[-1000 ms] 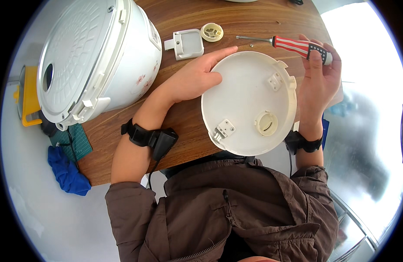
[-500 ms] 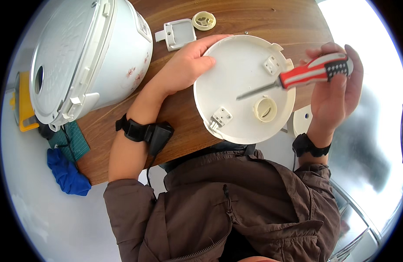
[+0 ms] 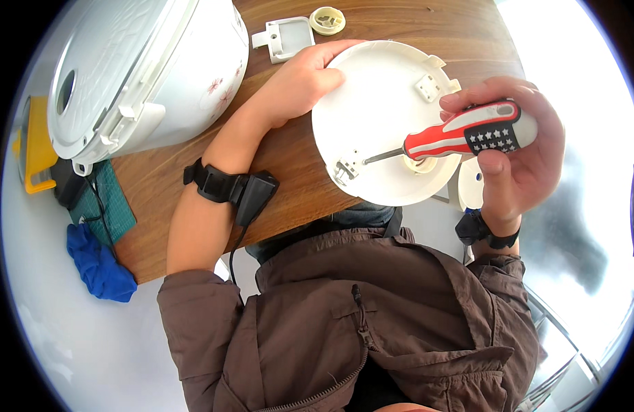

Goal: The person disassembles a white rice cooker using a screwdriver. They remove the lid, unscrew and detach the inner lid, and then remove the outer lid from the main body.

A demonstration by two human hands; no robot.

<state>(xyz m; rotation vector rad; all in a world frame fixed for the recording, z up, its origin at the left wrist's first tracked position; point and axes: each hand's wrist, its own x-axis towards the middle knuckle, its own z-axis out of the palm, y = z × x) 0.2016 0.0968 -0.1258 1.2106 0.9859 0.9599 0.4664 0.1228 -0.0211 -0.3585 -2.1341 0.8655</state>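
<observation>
A round white plastic cover [image 3: 372, 96] is tilted at the table's front edge, its hollow side up. My left hand [image 3: 303, 81] grips its upper left rim, thumb inside and fingers behind. My right hand [image 3: 536, 151] is closed round the handle of a red, white and black screwdriver [image 3: 461, 130]. The screwdriver's tip is at a small screwed bracket [image 3: 346, 169] low on the left of the cover; whether it sits in a screw I cannot tell. A second small white block [image 3: 427, 88] is fixed at the upper right. The handle partly hides a round cream socket [image 3: 421, 167].
To the left stands a white rice cooker [image 3: 200, 75], lid closed. Beyond my left hand lie a white frame part [image 3: 294, 38] and a round cream cap [image 3: 327, 20]. A green cutting mat [image 3: 119, 202], blue cloth [image 3: 101, 264] and yellow object [image 3: 39, 151] are at far left.
The screwdriver has come left and down, from above the cover to the bracket. My right hand has turned and moved lower with it. My left hand keeps hold of the cover.
</observation>
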